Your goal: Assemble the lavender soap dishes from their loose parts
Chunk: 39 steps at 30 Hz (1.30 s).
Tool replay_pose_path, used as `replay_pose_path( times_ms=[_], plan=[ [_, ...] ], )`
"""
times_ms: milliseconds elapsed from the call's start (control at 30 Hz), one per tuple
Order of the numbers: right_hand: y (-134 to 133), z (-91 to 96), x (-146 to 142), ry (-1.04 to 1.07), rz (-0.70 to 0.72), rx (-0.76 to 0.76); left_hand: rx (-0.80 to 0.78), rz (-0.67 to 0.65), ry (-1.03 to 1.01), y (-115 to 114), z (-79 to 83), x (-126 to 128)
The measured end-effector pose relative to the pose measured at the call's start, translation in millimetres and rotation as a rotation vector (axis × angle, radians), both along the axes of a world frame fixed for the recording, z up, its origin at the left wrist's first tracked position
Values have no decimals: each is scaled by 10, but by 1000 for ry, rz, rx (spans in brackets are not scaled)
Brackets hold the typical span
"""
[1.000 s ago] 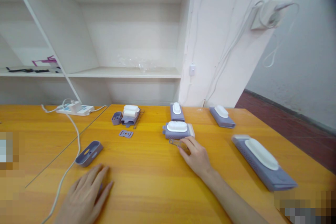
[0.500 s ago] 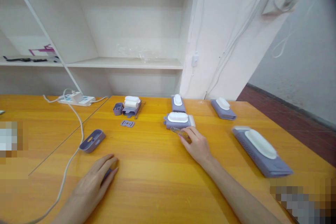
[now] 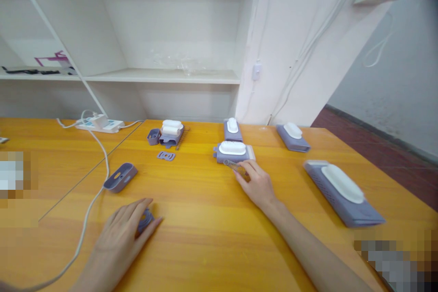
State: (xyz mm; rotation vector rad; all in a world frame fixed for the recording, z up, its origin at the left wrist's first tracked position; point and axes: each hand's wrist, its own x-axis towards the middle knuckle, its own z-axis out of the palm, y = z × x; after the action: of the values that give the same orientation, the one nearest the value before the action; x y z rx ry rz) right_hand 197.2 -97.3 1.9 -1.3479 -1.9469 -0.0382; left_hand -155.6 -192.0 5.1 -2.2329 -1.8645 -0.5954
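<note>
Head camera, looking over the person's forearms: the right hand [image 3: 258, 186] pinches a thin coiled metal spring [image 3: 229, 163] between thumb and fingertips. One end of the coil pokes out leftward past the grip, probably because a slender, springy thing is easiest to steady by part of its length. Just beyond those fingertips lies a flat purple-grey plastic case [image 3: 227, 159] topped by a white oval brush [image 3: 232, 148], bristles upward; I can't tell whether the spring touches it.

Nearer the person and well to the left, the left hand [image 3: 123, 228] curls low over a small purple-grey plastic piece [image 3: 146, 220], thumb on one side and fingers on the other. It looks like a loose grasp near the tabletop, which would suit so small a part; how firmly it presses I can't tell, and the palm hides much of the piece.

Just beyond the left hand's grip sits a hollow purple-grey oval cap [image 3: 119, 183], open side up so its inside shows. Between the two grips but farther off lies a flat purple-grey slotted plate [image 3: 166, 156], in front of a case with a white plastic roller [image 3: 170, 132] on it, loose parts kept together, it seems. Right of the right hand, a long purple-grey case with a white oval top [image 3: 326, 191] rests on the orange-brown wooden table [image 3: 205, 237], apart from both hands.
</note>
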Motion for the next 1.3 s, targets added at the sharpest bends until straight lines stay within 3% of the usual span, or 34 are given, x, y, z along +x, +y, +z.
replay_pose_path(
  times_ms=[367,567,767,1033,1133,1300],
  plan=[
    [18,-4,-6,10,-18,29,45,-53,2,129,102,278],
    [27,-14,-3,5,-30,14,-62,-162,-71,305,151,544],
    [42,-44,2,46,-40,4,-171,-448,-161,539,248,1084],
    [48,-43,6,128,-85,-69,-157,-726,-189,801,397,1674],
    [54,-30,1,215,-73,-78,-153,-686,-140,823,385,1766],
    [51,0,-9,395,-78,-95,-153,-378,-4,852,275,1836]
  ],
)
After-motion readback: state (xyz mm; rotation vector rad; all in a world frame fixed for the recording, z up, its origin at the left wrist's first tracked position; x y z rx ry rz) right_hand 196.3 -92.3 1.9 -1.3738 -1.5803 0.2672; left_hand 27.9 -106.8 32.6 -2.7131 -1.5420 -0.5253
